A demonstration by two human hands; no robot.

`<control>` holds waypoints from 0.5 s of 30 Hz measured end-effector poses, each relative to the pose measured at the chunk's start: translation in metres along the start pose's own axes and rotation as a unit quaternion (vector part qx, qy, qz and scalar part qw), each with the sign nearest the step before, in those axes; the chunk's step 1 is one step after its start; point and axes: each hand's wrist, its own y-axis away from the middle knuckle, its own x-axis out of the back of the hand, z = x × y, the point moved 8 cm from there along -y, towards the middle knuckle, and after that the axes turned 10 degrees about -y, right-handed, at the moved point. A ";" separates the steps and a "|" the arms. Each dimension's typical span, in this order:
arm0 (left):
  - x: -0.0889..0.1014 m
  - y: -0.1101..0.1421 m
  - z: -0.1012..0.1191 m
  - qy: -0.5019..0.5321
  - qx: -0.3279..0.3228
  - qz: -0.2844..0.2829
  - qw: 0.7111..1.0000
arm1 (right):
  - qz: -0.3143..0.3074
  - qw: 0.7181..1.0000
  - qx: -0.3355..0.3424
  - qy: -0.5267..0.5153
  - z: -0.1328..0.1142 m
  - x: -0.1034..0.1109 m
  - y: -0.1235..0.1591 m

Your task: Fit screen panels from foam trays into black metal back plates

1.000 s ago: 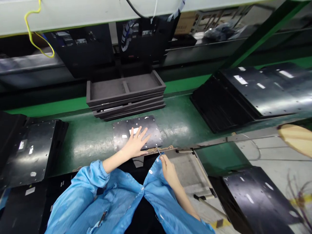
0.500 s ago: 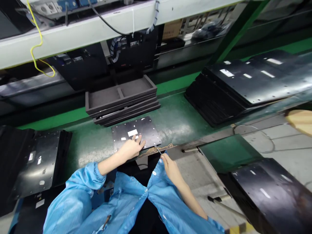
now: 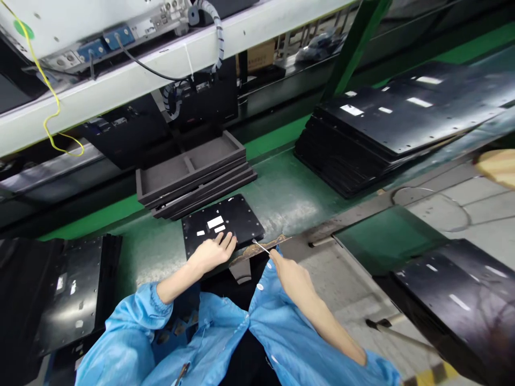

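Note:
A black metal plate [image 3: 231, 217] with white labels and small holes lies flat on the green belt [image 3: 289, 193] just in front of me. My left hand [image 3: 211, 252] rests on the plate's near edge, fingers together and slightly bent, holding nothing. My right hand [image 3: 287, 271] is closed in a pinch on a thin metal tool [image 3: 261, 246], whose tip points at the plate's near right corner. Both arms wear blue sleeves.
A stack of grey foam trays [image 3: 193, 174] sits behind the plate. Stacks of black plates lie at the right [image 3: 382, 128], the left [image 3: 64, 289] and lower right [image 3: 454, 295]. A white overhead rail [image 3: 161, 69] carries cables. A hammer-like tool [image 3: 386, 328] lies on the grey side bench.
My left hand slid back from the plate's middle to its near edge and its fingers closed up. The right hand stayed pinched on the tool. The view tilted and shifted.

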 end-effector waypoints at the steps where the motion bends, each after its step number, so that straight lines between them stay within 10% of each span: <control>1: 0.014 0.002 -0.012 0.007 0.016 0.024 1.000 | -0.006 1.000 0.003 0.023 -0.003 0.004 0.001; 6: 0.070 0.015 -0.068 0.033 0.081 0.150 0.985 | -0.028 0.994 0.034 0.101 -0.014 0.018 0.002; 15: 0.091 0.032 -0.088 0.043 0.152 0.270 0.950 | 0.007 0.980 0.176 0.097 -0.044 0.018 0.004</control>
